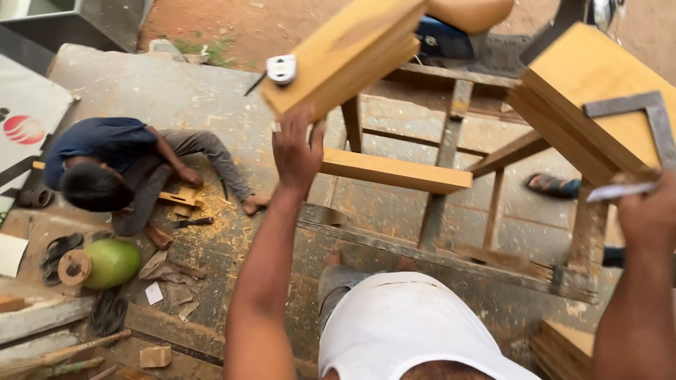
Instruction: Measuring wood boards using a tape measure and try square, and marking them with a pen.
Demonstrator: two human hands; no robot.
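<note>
This is an outdoor woodworking place, like a carpenter's yard. Yellow wooden boards (352, 53) and a wooden frame (451, 176) fill the view, with a metal square (644, 116) lying on one board. Wood shavings (215, 218) are spread over the concrete floor (141, 88). A person (120, 172) sits on the ground working on a small piece of wood, with a chisel (191, 222) close by. Past the concrete there is bare red dirt (267, 21). Wood scraps (155, 356) lie around.
</note>
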